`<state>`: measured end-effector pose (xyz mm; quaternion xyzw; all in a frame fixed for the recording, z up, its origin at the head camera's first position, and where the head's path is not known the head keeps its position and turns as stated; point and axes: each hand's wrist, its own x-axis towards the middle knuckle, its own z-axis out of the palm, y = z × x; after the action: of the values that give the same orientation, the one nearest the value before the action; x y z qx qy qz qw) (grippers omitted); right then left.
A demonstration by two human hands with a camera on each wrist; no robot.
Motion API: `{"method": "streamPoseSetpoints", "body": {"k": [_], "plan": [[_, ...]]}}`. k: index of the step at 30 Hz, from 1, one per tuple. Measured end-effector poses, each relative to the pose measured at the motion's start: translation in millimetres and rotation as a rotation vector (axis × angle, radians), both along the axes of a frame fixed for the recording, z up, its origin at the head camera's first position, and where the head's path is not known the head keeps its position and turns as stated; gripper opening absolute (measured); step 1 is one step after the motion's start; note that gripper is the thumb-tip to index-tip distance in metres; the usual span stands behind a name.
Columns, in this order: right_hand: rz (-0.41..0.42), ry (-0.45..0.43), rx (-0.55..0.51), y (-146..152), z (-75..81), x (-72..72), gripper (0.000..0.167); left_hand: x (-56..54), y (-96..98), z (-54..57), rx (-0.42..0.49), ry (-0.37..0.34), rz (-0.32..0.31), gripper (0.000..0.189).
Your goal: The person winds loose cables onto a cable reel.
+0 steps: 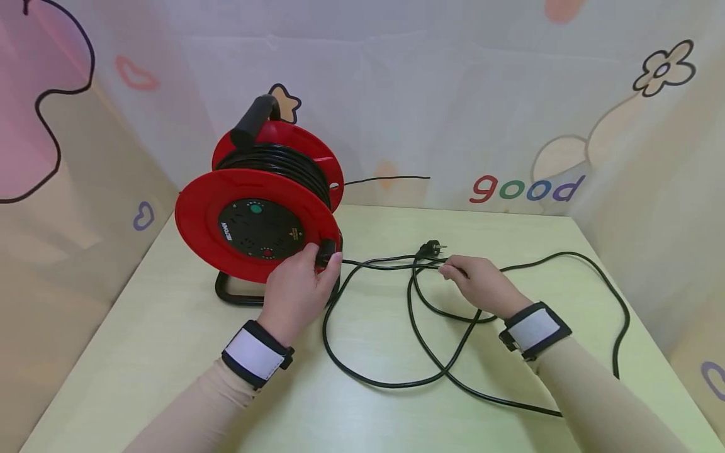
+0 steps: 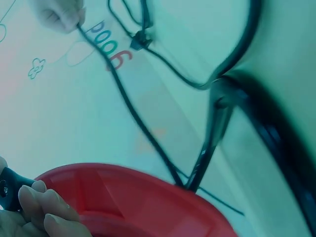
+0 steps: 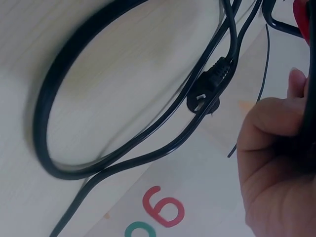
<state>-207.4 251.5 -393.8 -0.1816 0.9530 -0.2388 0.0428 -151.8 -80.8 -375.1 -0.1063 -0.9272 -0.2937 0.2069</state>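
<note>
A red cable reel stands on the left of the table, with black cable wound round its drum and a black socket panel on its front. My left hand grips the small black crank knob at the rim; the left wrist view shows fingers curled about this knob. To the right, my right hand holds the loose black cable, which runs from the reel and lies in wide loops. Beside that hand rests the cable's plug, its pins visible in the right wrist view on the plug.
The pale table carries the reel's black tube stand. A black carrying handle rises at the reel's top. Behind and at both sides hangs a printed cloth. One cable loop reaches toward the right edge.
</note>
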Motion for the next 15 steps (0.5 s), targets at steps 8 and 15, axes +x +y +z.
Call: {"method": "streamPoseSetpoints", "body": {"k": [8, 15], "plan": [[0.019, -0.001, -0.007, -15, -4.5, -5.5, 0.027, 2.6, -1.3, -14.9, -0.020, -0.040, 0.008, 0.033], [0.031, -0.002, 0.005, -25, -5.4, -8.2, 0.027, 4.8, -4.4, -22.0, -0.018, -0.070, 0.014, 0.031]]}}
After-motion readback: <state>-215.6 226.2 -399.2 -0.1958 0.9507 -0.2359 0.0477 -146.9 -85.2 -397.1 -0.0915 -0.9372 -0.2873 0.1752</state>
